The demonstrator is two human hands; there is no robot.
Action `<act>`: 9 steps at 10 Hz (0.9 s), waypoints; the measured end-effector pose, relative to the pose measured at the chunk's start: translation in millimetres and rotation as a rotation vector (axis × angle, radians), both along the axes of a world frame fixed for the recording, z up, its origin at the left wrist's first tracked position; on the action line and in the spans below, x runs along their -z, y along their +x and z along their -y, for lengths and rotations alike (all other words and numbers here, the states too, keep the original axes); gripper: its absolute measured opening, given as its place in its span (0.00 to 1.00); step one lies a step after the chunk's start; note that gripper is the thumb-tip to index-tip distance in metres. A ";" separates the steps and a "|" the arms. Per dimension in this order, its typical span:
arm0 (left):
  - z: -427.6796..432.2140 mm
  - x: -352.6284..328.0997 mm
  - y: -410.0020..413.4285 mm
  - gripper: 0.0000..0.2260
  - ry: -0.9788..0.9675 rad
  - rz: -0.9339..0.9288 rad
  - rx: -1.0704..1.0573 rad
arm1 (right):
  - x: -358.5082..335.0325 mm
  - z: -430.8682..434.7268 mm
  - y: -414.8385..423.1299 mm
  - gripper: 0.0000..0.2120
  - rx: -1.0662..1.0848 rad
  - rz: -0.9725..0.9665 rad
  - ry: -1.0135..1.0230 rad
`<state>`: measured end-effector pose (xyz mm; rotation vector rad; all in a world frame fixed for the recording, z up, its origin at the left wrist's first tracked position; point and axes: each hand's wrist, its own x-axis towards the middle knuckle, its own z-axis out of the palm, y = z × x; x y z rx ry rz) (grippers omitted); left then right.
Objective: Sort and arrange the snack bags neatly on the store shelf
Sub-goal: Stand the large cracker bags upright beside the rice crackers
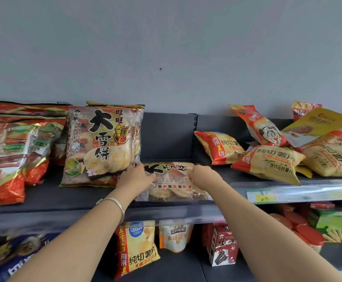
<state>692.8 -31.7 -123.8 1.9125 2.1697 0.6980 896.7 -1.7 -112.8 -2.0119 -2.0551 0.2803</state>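
Head view, upper shelf [68,197] of a dark store rack against a grey wall. Both hands reach onto the shelf near its front edge, about mid-width. The left hand [134,177] grips the left end of a clear rice-cracker bag [173,185], fingers curled over its top edge; a silver bangle [115,206] sits on that wrist. The right hand [201,176] closes on the right end of the same bag. The bag lies flat, its bottom seam toward the front edge, round crackers visible through the film. Just to its left, a matching rice-cracker bag [102,144] stands upright, leaning back on more bags behind it. Farther left, large red assortment bags [9,157] lean together at the shelf's left end. On the right part of the shelf, past an upright divider [194,135], yellow-and-red potato chip bags [267,162] lie in a loose heap, with a red cartoon-face bag [261,127] and a yellow pouch [318,125] tilted on top. A price label [264,197] sits on the front rail below the heap. Lower shelf: a potato chip bag [137,248], a white pouch [175,237] and a small carton [222,246].
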 end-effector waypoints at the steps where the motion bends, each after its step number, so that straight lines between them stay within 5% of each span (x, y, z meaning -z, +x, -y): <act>1: 7.0 -2.3 3.5 0.39 -0.073 0.242 -0.043 | 3.9 0.8 2.1 0.16 -0.011 0.025 -0.018; 3: 12.6 -8.6 8.5 0.36 -0.025 0.867 -0.103 | -4.1 11.3 6.5 0.18 -0.078 -0.053 -0.037; 4: 19.3 -24.2 21.1 0.19 -0.014 1.074 -0.093 | -6.7 16.4 5.3 0.21 -0.108 -0.164 -0.049; 5: 26.8 -41.6 25.4 0.13 -0.023 1.317 -0.005 | -4.1 9.5 8.5 0.25 -0.076 -0.315 0.020; 6: 27.9 -53.5 28.4 0.24 -0.078 1.674 0.316 | -7.6 5.4 10.6 0.22 0.032 -0.572 0.049; 7: 25.2 -45.4 50.7 0.24 0.070 1.697 0.458 | -13.0 6.7 10.0 0.22 0.083 -0.655 0.058; 8: 18.1 -29.5 74.5 0.40 0.203 1.652 0.200 | -13.6 11.2 3.6 0.21 0.070 -0.645 0.041; 9: 7.8 -21.2 83.0 0.44 0.231 1.808 -0.062 | -9.4 15.1 -2.1 0.21 0.041 -0.525 0.034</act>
